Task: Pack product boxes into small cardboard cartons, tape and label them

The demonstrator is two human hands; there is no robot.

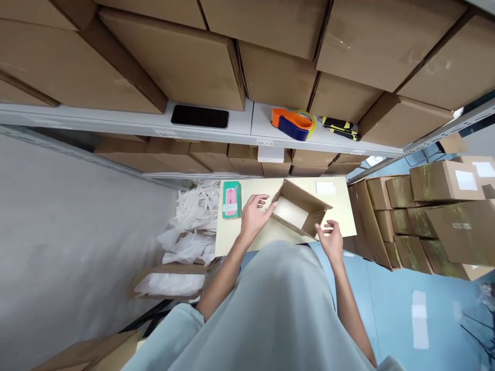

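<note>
An open-topped cardboard box rests at a slant on a pale yellow table, with a white layer on its bottom. My left hand is at the box's left end, thumb by the rim and fingers apart. At the right end, my right hand has its thumb at the near corner; its fingers are spread and lightly curled outside the box. Left of my left hand lies a green package with a pink item pictured or showing on it. A small white card or label lies behind the box.
On the shelf above are a black phone, an orange-and-blue tape dispenser, and black-and-yellow cutters. Cardboard boxes fill the shelving. White packing material is heaped left; taped cartons stand right.
</note>
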